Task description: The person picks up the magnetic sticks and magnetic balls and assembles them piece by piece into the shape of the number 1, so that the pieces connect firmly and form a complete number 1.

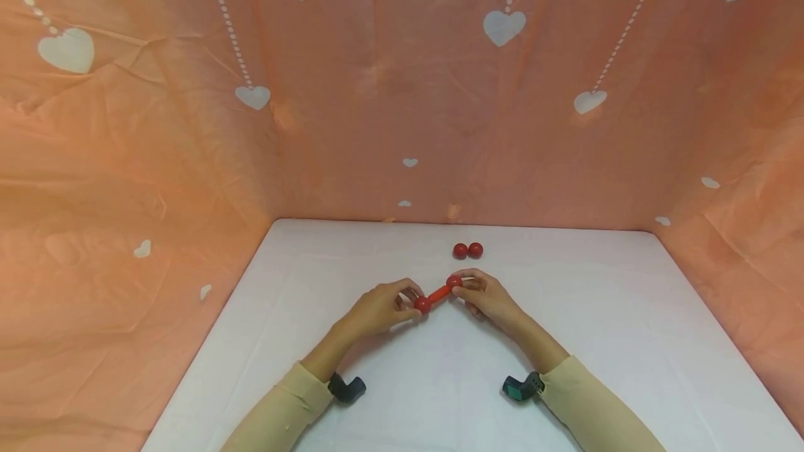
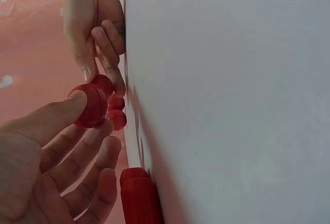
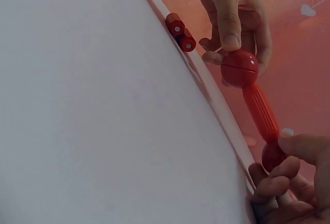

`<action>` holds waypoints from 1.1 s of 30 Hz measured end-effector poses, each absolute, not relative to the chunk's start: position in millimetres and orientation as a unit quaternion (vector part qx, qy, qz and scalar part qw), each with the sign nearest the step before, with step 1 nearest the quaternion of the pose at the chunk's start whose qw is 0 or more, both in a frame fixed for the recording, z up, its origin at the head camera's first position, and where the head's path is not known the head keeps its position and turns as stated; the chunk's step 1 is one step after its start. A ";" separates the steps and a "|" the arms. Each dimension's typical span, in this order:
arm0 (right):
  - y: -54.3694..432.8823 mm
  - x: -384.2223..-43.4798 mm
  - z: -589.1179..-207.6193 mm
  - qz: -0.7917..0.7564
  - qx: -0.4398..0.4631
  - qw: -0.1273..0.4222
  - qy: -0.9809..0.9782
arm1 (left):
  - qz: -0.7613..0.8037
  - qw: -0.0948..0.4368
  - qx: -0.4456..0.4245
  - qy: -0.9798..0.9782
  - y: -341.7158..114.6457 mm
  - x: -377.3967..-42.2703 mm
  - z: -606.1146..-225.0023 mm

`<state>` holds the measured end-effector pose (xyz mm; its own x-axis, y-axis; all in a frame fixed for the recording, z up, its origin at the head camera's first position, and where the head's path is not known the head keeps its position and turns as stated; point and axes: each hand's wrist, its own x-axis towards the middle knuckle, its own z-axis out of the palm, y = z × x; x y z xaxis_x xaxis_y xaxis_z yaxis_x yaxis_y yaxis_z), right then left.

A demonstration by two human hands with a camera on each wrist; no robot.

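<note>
Between my two hands is a dumbbell-shaped piece: an orange-red ribbed rod (image 3: 261, 113) with a glossy red ball at each end. My left hand (image 1: 379, 307) pinches the left ball (image 2: 93, 106) between thumb and fingertips, the other fingers spread loosely. The right ball (image 1: 453, 282) is gripped by the thumb and fingers of my right hand (image 1: 492, 298). In the head view the piece slants, its right end farther from me. A dark seam runs round the left ball in the right wrist view.
Two more red balls (image 1: 467, 250) sit side by side toward the table's back edge. Two red rods (image 3: 180, 32) with silvery round ends lie together on the white table (image 1: 615, 340); my left hand hides them in the head view. Orange cloth with hearts (image 1: 352, 124) surrounds the table.
</note>
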<state>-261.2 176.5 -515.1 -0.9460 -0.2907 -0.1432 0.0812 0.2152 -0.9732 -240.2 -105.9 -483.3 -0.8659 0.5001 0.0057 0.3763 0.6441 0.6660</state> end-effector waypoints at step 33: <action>161.0 -249.3 -502.8 -0.515 -0.095 0.006 0.852 | 0.368 0.079 0.220 0.900 -106.6 -244.3 -485.9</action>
<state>-249.3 161.0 -502.8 -0.9820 -0.1679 0.0867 -0.1547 0.4507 -0.8791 -244.3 -106.6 -485.9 -0.8904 0.4548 0.0196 0.3380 0.6316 0.6977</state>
